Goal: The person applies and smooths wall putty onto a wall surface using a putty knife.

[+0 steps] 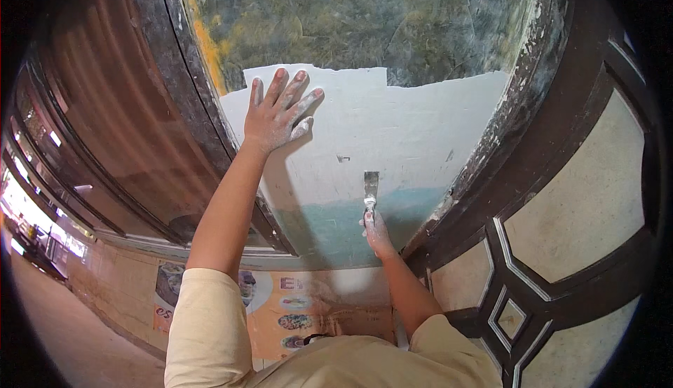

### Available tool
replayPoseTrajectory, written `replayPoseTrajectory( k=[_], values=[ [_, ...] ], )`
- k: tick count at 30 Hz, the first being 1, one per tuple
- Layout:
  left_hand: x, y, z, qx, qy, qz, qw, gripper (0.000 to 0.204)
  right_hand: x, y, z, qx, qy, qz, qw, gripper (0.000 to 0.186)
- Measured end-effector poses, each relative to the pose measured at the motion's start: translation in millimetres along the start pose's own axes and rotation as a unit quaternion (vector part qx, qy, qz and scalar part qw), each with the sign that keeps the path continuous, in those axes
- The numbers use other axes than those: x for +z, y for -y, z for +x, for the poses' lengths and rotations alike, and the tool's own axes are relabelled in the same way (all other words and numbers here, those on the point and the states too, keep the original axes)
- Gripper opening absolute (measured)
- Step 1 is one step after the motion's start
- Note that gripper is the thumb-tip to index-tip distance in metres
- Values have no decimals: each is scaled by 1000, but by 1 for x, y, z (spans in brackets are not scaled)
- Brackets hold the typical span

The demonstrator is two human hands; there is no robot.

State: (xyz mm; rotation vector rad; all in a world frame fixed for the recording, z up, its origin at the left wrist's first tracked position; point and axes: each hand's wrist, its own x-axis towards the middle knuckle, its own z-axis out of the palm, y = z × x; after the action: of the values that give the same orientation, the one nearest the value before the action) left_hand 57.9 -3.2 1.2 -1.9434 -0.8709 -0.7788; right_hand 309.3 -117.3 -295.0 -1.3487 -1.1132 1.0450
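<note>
Head view, left hand (279, 118) spread wide against a white panel (399, 128) near its top edge, right hand (378, 236) closed around a scraper (371, 182), blade upward, low before the panel.

Putty knife (371, 182): handle mostly covered by right hand (378, 234). Left hand (275, 118): palm side out of sight. Wall (392, 135) cut off at top edge. Door (585, 202), right, clipped by lens rim. Orange printed sheet (333, 318), bottom centre, partly behind shirt (378, 367). Far-left background (28, 202) washed out.
</note>
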Motion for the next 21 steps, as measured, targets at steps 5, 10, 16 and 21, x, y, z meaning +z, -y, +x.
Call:
replayPoseTrajectory(
  k=[5, 10, 16, 21],
  values=[
    [1, 4, -4, 1, 1, 3, 1000, 62, -7, 82, 37, -117, -2, -44, 992, 32],
    [-3, 7, -6, -1, 11, 4, 1000, 61, -11, 106, 53, -187, -115, -115, 969, 35],
    [2, 4, -2, 4, -24, 11, 1000, 60, -24, -17, -1, 30, -36, 45, 998, 29],
    [-1, -1, 2, 0, -3, -2, 1000, 63, -22, 46, 20, -19, -24, 96, 995, 27]
  ],
)
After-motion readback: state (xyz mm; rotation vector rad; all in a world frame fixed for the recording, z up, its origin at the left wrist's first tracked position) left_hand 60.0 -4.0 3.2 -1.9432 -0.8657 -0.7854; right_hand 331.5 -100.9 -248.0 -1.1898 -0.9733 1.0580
